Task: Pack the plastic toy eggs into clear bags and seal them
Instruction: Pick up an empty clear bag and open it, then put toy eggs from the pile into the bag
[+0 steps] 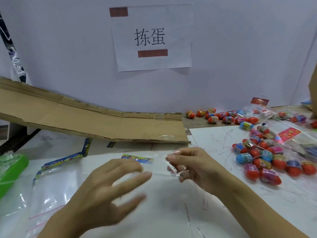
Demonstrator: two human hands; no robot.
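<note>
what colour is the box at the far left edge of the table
Bright green box, seen in the head view, with clear plastic on top.

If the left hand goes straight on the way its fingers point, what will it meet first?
Probably the clear bag that the right hand pinches; the left hand has blurred fingers pointing right toward it. Depth is unclear.

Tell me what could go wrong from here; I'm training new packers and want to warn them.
1. The right hand only pinches a thin edge of the clear bag, while the left hand is open; the film could slip.
2. The loose eggs lie heaped at the right, close to the right forearm; a sweep might roll them.
3. Torn strips scattered on the table might get into the bag.
</note>
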